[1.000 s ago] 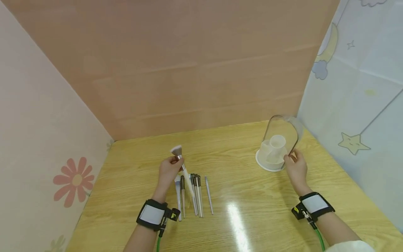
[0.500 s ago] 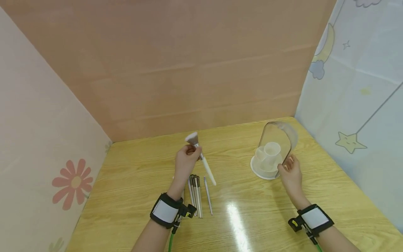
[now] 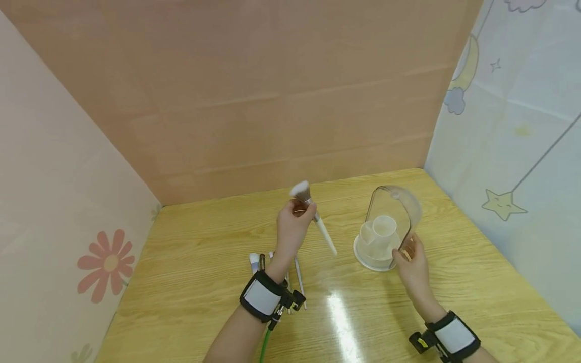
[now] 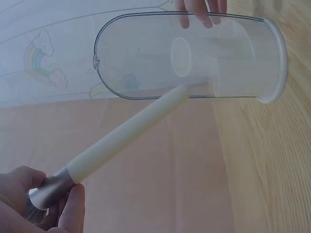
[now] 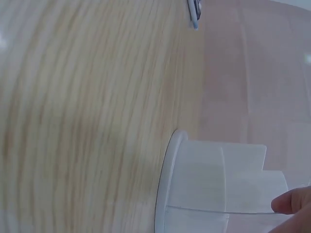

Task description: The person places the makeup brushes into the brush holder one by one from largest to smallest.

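Note:
My left hand (image 3: pixel 292 229) pinches a makeup brush (image 3: pixel 326 236) by its silver ferrule. Its bristles point up and away, and the cream handle slants down to the right, towards a domed makeup brush holder (image 3: pixel 383 239). In the left wrist view the end of the handle (image 4: pixel 129 131) overlaps the edge of the clear cover (image 4: pixel 141 58); I cannot tell whether they touch. Thumb and fingers of my right hand (image 3: pixel 414 267) grip the edge of that cover at the holder's right side. The holder stands upright, with white cup compartments inside its open front.
Several more brushes (image 3: pixel 254 261) lie on the wooden table (image 3: pixel 195 292) under my left forearm, which partly hides them. A thin white brush or stick (image 3: pixel 299 275) lies to their right. A peach backdrop (image 3: pixel 272 101) and patterned side sheets surround the table.
My left hand has carried the brush from above the other brushes rightward towards the holder. My right hand has drawn the holder a little left and nearer to me.

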The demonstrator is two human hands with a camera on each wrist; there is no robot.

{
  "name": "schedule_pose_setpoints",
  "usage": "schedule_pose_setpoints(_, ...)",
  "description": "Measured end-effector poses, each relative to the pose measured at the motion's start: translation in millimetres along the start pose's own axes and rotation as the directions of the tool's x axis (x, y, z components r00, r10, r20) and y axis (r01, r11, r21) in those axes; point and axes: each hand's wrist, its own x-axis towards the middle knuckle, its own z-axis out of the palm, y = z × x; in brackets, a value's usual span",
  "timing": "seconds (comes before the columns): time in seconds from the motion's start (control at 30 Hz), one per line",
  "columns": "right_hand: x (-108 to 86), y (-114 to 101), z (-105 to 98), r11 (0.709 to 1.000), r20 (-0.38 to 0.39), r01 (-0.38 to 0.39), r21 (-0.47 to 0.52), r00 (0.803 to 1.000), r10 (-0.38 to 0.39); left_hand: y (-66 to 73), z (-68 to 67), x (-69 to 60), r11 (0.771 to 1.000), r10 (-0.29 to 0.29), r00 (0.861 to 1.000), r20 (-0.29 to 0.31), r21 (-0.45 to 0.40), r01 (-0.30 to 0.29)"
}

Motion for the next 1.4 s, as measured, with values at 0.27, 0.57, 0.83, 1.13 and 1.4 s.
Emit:
schedule_pose_setpoints(0.27, -11.2, -0.4, 9.8, 0.997, 0.011, -0.010, 0.070, 1.000, 0.009, 6.1, 24.6, -1.9, 0.994, 0.078, 0.997, -0.030, -0.075, -0.080)
schedule_pose_setpoints(0.57, -15.7, -0.8, 15.5, 0.997, 0.030, 0.001, 0.078, 1.000, -0.004, -3.2, 47.5, -3.7, 0.983, 0.132, 0.990, -0.058, -0.119, -0.138)
schedule_pose_setpoints(0.83, -18.0, -0.7, 17.2, 0.997, 0.054, -0.001, 0.078, 0.999, -0.003, -21.1, 69.2, -6.5, 0.983, 0.115, 0.993, -0.014, -0.144, -0.115)
schedule_pose_setpoints(1.13, -17.6, 0.4, 20.5, 0.998, 0.073, -0.002, 0.065, 0.997, -0.003, -41.7, 85.0, -15.6, 0.998, 0.028, 0.996, 0.085, -0.064, -0.022)
schedule_pose_setpoints(1.4, -20.4, -0.9, 21.3, 0.999, 0.062, -0.007, 0.054, 0.998, 0.003, -56.0, 92.2, -21.7, 1.000, -0.005, 0.992, 0.129, -0.026, 0.008)
